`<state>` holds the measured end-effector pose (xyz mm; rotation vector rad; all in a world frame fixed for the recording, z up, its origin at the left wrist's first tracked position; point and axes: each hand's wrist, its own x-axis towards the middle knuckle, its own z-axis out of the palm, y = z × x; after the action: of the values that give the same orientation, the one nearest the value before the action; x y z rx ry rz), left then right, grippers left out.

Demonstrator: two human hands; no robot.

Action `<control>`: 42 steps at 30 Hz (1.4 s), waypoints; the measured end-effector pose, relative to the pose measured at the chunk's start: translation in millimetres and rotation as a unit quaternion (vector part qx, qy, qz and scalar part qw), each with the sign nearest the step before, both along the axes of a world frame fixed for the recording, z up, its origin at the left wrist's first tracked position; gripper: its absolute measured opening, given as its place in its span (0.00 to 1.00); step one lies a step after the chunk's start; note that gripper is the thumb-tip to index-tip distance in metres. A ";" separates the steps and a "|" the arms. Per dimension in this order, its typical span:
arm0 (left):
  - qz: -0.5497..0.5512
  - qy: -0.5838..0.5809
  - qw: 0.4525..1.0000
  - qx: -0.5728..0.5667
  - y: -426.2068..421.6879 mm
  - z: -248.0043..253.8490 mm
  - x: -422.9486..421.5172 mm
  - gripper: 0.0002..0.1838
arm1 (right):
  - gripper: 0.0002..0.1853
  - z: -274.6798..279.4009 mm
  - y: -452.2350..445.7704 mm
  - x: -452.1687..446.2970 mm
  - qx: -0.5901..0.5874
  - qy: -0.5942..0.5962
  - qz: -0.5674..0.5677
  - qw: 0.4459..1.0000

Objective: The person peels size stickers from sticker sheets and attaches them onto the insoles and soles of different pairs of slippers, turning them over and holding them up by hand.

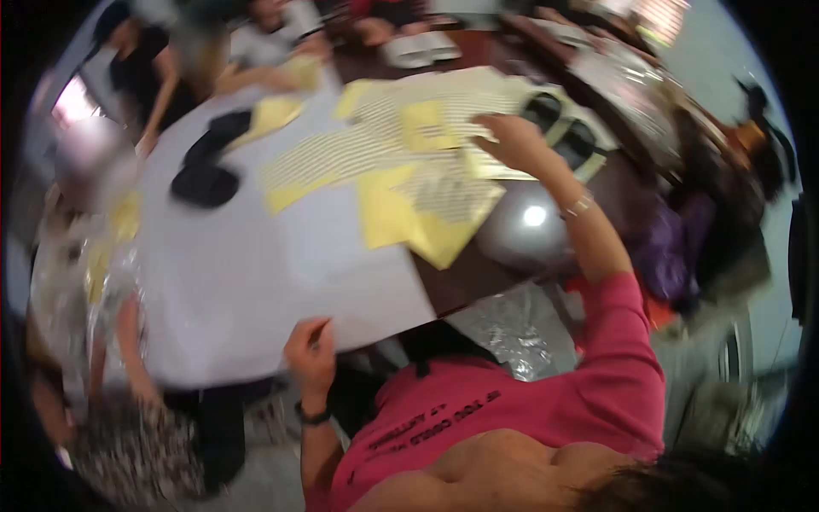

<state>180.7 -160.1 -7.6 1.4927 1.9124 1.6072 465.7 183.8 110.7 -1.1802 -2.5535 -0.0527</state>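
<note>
My right hand (512, 143) is stretched over the far right of the table, fingers apart, above yellow sheets with rows of dark marks (478, 98). I see nothing in it. Just beyond it lie black rounded pieces (578, 141) on pale sheets. My left hand (311, 354) is by the table's near edge, its fingers loosely bent with a gap at the thumb and nothing visible in them. Between the hands lie a yellow sheet (386, 205) and another marked sheet (456, 200), overlapping. The picture is blurred.
White paper (273, 282) covers much of the dark table (456, 286). Dark oval pieces (205, 185) lie at its left. Several people sit or stand around the table, one in a black top (141, 68). Clear plastic (516, 333) hangs below the near edge; a purple bag (674, 243) is at right.
</note>
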 end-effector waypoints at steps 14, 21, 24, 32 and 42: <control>0.022 0.093 0.995 -0.040 47.9 40.7 -106.8 0.07 | 0.14 -58.7 -84.3 -111.1 -0.188 0.127 0.234 0.945; 0.150 0.224 0.962 -0.046 169.4 23.1 -282.8 0.23 | 0.12 -61.5 -80.0 -101.7 -0.215 0.149 0.217 0.941; 0.246 0.243 0.935 -0.076 217.6 29.4 -320.2 0.32 | 0.11 -61.1 -84.0 -102.5 -0.194 0.149 0.209 0.947; 0.241 0.260 0.889 -0.289 296.6 54.0 -340.8 0.55 | 0.11 -60.2 -87.3 -98.1 -0.204 0.120 0.240 0.941; 0.242 0.178 0.915 -0.268 330.1 60.2 -401.0 0.49 | 0.12 -51.8 -85.3 -97.7 -0.214 0.096 0.256 0.938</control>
<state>-220.2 170.1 52.5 1.1846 2.8025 0.8332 368.1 98.5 58.9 -0.5614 -2.6749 0.7337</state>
